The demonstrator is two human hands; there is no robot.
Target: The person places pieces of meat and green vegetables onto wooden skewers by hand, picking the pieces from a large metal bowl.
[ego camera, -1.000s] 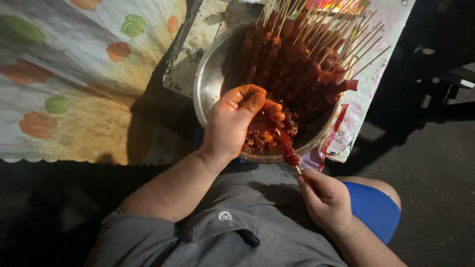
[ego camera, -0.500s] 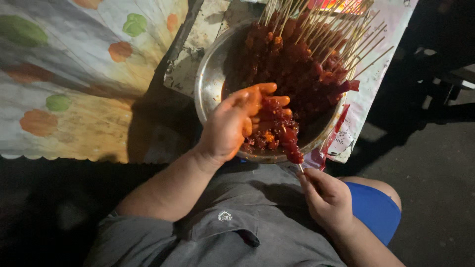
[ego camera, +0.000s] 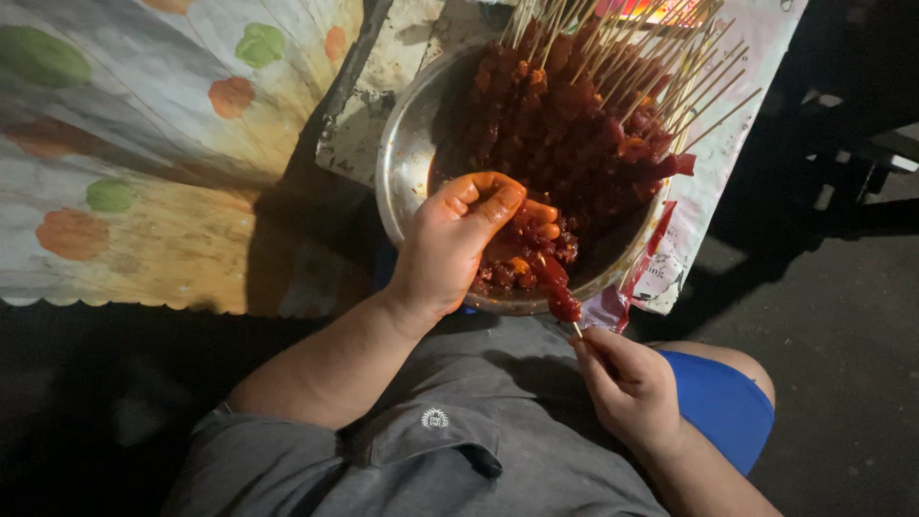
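Skewer [ego camera: 563, 304] of red marinated meat pokes out over the near rim of the metal bowl [ego camera: 402, 163], and the right hand [ego camera: 627, 383] pinches its bare stick end, fingers closed tight. Left hand [ego camera: 459, 239] curls over the meat at the skewer's upper end, fingers bent around the pieces. Behind, finished skewers [ego camera: 593, 105] pile up in the bowl, sticks fanning outward. A flowered cloth [ego camera: 144, 153] spreads to the left.

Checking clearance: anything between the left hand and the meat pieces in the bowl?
Nothing visible. The left hand is already inside the metal bowl, fingertips on the loose meat pieces. The right hand holds a skewer at the bowl's near rim.
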